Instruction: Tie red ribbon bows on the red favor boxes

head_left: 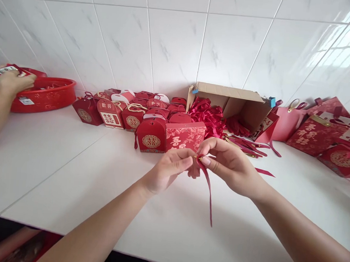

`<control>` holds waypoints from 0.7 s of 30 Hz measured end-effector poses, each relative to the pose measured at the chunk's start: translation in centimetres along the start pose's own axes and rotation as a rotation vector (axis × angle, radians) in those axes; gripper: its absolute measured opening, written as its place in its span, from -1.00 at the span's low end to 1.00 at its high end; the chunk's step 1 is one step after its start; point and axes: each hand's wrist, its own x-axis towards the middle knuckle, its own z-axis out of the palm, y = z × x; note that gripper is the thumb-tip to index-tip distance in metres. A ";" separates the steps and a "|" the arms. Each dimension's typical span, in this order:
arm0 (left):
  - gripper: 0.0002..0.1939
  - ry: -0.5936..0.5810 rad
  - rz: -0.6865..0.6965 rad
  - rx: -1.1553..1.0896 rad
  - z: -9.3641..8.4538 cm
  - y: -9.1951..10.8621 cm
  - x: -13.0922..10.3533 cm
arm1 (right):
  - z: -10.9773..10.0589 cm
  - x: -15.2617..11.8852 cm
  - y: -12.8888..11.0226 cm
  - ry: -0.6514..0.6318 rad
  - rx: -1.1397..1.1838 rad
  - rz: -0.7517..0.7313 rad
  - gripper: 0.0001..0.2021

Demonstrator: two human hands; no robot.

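Observation:
A dark red ribbon (209,187) with a small gold-coloured metal piece is pinched between my two hands above the white table. My left hand (172,168) grips its looped end from the left, fingers closed. From the other side my right hand (228,165) pinches the same loop between thumb and fingers. One ribbon tail hangs down below the hands. Just behind them stands a red floral box (185,136) with white characters, its lower right part hidden by my hands. Beside it is a red box (152,135) with a round gold emblem.
Behind are several red gift boxes (111,113) and an open cardboard box (244,97) with red ribbons (206,115). Loose straps (246,145) and gift bags (314,132) lie to the right. At far left, another person's hand (15,82) holds a packet by a red basin (53,95).

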 end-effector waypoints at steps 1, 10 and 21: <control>-0.68 -0.003 -0.009 -0.009 0.0 0.0 0.0 | 0.1 -0.1 0.1 -0.004 -0.019 -0.012 -0.97; -0.64 -0.016 -0.063 -0.095 0.0 -0.2 0.3 | 0.1 -0.3 0.6 0.035 -0.308 -0.111 -0.98; -0.76 -0.067 -0.136 -0.067 -0.4 0.0 0.5 | 0.2 -0.2 0.6 0.036 -0.458 -0.179 -0.96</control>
